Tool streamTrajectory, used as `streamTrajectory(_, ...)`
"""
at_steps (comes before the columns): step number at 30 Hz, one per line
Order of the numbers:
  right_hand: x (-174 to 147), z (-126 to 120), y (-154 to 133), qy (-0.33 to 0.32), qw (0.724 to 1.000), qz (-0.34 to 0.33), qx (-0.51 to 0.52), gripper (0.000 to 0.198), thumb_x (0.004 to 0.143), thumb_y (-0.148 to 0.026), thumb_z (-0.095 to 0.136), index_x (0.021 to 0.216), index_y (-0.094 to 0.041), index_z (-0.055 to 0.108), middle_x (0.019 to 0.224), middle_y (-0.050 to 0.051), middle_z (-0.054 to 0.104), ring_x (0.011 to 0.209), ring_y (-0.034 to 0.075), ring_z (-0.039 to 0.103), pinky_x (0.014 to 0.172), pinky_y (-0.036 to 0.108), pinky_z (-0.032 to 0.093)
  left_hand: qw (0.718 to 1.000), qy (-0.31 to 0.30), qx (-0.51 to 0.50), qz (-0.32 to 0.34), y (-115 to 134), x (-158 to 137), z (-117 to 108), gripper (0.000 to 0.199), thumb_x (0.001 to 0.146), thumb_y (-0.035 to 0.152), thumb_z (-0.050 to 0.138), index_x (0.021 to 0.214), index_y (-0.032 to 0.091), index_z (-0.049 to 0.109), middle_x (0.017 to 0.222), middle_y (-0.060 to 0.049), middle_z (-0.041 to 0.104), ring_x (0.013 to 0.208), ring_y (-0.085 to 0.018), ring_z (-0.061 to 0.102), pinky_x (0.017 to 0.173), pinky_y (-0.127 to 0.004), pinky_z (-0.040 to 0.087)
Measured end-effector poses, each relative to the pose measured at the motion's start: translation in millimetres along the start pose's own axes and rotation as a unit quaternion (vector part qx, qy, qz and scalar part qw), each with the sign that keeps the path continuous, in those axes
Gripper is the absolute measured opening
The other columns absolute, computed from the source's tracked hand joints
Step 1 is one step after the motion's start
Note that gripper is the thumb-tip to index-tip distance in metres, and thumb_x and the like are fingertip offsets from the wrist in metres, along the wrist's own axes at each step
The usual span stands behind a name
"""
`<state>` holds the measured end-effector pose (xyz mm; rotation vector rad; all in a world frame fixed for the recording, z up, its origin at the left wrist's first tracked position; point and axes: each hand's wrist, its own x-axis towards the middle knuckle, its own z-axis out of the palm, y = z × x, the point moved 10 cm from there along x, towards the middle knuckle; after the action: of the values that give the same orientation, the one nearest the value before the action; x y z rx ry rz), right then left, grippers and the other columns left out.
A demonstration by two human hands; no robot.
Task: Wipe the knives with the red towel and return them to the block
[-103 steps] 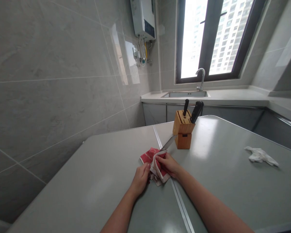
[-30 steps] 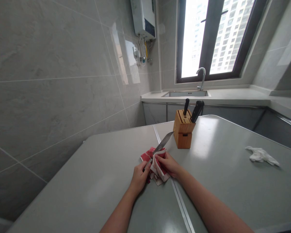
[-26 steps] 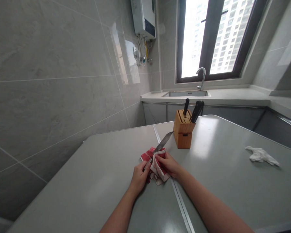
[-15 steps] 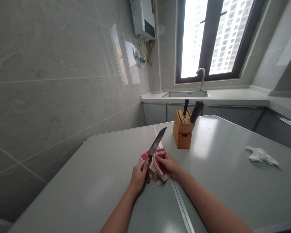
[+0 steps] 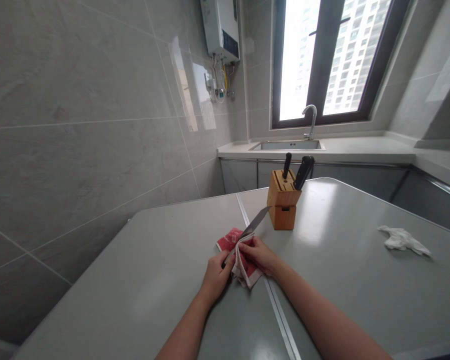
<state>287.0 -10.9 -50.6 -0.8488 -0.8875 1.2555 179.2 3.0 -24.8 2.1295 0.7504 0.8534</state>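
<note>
My left hand [image 5: 214,272] is wrapped round the dark handle of a kitchen knife [image 5: 255,221]. The blade points away and to the right, its tip in front of the wooden knife block as I see it. A red and white cloth [image 5: 230,239] is folded about the lower part of the blade, with one flap spread out to the left. Pinched in my right hand [image 5: 261,256] are the cloth's folds, close against the blade. Part of the handle is hidden by my left fingers and the cloth.
The knife block [image 5: 284,215] stands upright beyond my hands, with black-handled knives in its slots. A crumpled white cloth or tissue [image 5: 403,241] lies at the right of the grey table [image 5: 153,250]. Farther back is a counter with a sink [image 5: 288,145] and faucet [image 5: 312,120].
The knife has tilted to the right and lower, so its tip now points toward the knife block. More of the cloth's red left flap shows. My right hand has hardly moved.
</note>
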Motion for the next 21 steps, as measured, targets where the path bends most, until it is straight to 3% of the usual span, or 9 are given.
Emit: streamTrajectory(21, -0.1, 2.5, -1.6, 0.0, 1.0, 0.001, 0.016, 0.029, 0.068, -0.034, 0.074, 0.089, -0.016, 0.066, 0.09, 0.005, 0.069, 0.076, 0.017, 0.063, 0.072, 0.031, 0.05, 1.0, 0.011, -0.02, 0.003, 6.2, -2.4, -3.8, 0.034, 0.089, 0.041, 0.042, 0.073, 0.015, 0.058, 0.067, 0.0, 0.056, 0.064, -0.015, 0.049, 0.061, -0.023, 0.036)
